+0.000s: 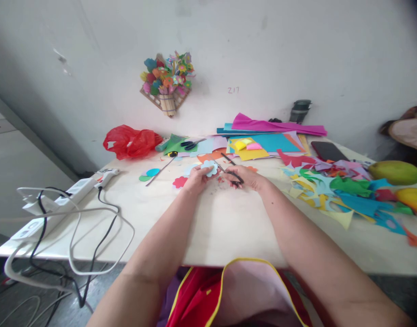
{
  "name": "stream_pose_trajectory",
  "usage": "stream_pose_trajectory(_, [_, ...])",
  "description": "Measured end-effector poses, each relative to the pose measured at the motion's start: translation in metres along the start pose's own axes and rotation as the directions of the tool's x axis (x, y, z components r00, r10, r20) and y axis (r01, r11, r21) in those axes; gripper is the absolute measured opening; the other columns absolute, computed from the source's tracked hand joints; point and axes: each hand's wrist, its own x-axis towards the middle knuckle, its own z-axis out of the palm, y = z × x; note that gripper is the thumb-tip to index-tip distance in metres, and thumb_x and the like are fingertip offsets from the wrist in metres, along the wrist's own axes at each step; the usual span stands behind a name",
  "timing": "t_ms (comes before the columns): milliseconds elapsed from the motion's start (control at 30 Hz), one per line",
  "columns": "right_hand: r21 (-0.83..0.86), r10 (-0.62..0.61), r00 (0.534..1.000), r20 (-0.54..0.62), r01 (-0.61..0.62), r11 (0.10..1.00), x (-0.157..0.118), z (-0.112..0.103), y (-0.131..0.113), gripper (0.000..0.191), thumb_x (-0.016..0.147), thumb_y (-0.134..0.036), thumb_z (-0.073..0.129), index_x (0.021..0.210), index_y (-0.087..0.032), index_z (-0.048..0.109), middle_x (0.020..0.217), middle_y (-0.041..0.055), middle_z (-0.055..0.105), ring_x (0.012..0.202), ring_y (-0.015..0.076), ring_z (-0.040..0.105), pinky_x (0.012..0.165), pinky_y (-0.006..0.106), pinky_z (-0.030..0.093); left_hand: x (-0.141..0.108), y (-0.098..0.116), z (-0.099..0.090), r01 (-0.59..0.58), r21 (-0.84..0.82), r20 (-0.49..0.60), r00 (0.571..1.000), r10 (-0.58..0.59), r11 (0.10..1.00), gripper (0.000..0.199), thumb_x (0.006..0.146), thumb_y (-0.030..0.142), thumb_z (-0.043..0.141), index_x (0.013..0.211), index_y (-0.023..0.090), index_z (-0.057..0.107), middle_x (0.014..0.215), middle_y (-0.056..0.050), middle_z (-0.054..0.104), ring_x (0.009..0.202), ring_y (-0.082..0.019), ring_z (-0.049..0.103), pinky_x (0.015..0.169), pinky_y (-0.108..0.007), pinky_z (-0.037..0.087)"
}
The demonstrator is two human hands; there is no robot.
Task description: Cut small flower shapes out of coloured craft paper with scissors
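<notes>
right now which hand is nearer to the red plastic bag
Left. The left hand, holding a pale blue paper flower, is right of the red plastic bag; the right hand, holding black-handled scissors, is farther right.

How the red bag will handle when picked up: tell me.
The red bag is likely floppy: it lies in loose folds. It should be light for its bulk, as the plastic looks thin, though any contents are hidden.

a red garment [196, 297] with yellow edging [244, 259] is worn beside purple cloth [169, 295].
</notes>
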Motion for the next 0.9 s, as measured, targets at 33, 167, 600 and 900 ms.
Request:
stream_pose_trajectory(33, [0.001,0.001,1.000,0.001,-0.001,1.000,-0.0001,0.0002,-0.0005,0.030,0.081,-0.039,0.074,0.070,-0.018,0.056,0.052,-0.0031,0.057,0.039,0.0060,0.048,0.031,0.016,0.029,0.0000,0.0000,0.0001,0.001,0.000,-0.001,1.000,-0.001,1.000,0.018,0.066,0.016,0.078,0.080,0.009,0.069,0.082,-0.011,0.075,0.083,-0.024,0.074,0.080,-0.035,0.062])
stream_pose_trajectory(167, [-0.003,-0.005,1.000,0.004,0.005,1.000,-0.0004,0.0007,-0.0012,0.031,0.078,-0.041,0.075,0.069,-0.019,0.056,0.051,-0.0038,0.056,0.039,0.0057,0.046,0.032,0.016,0.029,-0.0001,0.0002,0.0003,0.003,0.000,-0.006,1.000,-0.003,1.000,0.018,0.066,0.017,0.079,0.080,0.009,0.070,0.079,-0.010,0.074,0.082,-0.024,0.074,0.081,-0.036,0.062])
stream_pose_trajectory(600, [-0.015,-0.011,1.000,0.012,0.011,1.000,-0.0012,0.0002,-0.0006,0.026,0.076,-0.038,0.075,0.071,-0.020,0.058,0.049,-0.0053,0.054,0.040,0.0060,0.046,0.034,0.016,0.028,-0.0018,0.0014,0.0004,0.003,-0.010,-0.008,1.000,-0.003,1.000,0.016,0.065,0.017,0.080,0.077,0.010,0.070,0.076,-0.009,0.073,0.082,-0.025,0.074,0.090,-0.043,0.060])
stream_pose_trajectory(900, [0.031,0.001,1.000,0.020,-0.002,1.000,-0.0005,0.0001,0.0006,0.025,0.074,-0.036,0.078,0.071,-0.020,0.059,0.048,-0.0057,0.053,0.040,0.0061,0.045,0.037,0.017,0.031,0.0000,0.0006,-0.0011,0.010,-0.024,-0.024,1.000,-0.011,1.000,0.018,0.065,0.017,0.080,0.078,0.011,0.069,0.075,-0.007,0.073,0.079,-0.023,0.074,0.087,-0.040,0.061])
